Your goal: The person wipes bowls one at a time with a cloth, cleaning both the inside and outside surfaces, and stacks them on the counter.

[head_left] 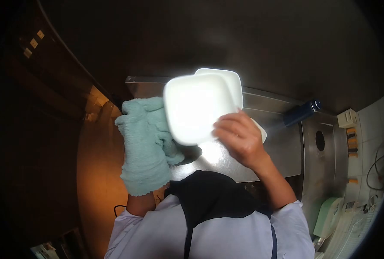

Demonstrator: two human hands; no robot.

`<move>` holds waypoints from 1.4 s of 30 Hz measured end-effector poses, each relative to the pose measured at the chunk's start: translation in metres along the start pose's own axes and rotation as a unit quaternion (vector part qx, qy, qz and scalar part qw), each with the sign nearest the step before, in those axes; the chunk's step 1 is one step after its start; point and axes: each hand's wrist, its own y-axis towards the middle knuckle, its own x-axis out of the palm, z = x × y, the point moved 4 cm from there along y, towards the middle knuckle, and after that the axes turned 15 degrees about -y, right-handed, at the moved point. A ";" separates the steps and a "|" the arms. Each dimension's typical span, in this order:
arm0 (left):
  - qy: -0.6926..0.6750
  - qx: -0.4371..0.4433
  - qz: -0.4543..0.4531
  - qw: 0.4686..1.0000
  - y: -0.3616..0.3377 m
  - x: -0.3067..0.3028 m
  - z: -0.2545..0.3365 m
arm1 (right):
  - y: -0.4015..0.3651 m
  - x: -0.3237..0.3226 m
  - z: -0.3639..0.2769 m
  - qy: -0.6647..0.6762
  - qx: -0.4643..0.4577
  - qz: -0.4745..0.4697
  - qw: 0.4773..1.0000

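A white square plate [198, 108] with rounded corners is held up in front of me. My right hand [242, 140] is closed on its lower right edge, slightly blurred. A light green towel [143, 144] covers my left hand and part of the forearm, so its fingers are hidden. The towel's right side meets the plate's left edge. Behind the held plate shows another white dish [234, 84]. The rim of a further white piece [260, 131] peeks out to the right of my right hand.
A metal counter [282, 149] runs below the plates, with a raised back ledge. On its right lie a dark blue cylinder [300, 114] and a metal panel with a round hole [320, 140]. A white box [347, 118] is at the tiled wall. A green object [328, 216] sits lower right.
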 end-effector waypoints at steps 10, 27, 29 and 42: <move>-0.010 0.002 0.003 1.000 0.010 0.002 0.009 | -0.010 0.042 0.049 -0.031 0.086 -0.014 0.996; 0.023 0.043 -0.011 0.999 0.030 0.030 0.029 | -0.088 0.025 0.111 0.063 0.377 0.066 0.922; 0.024 0.029 -0.010 0.999 0.028 0.026 0.020 | -0.148 0.048 0.130 0.118 0.505 -0.015 0.855; 0.045 -0.017 -0.001 0.999 0.015 0.011 0.003 | -0.317 0.092 0.100 -0.026 0.342 -0.334 0.878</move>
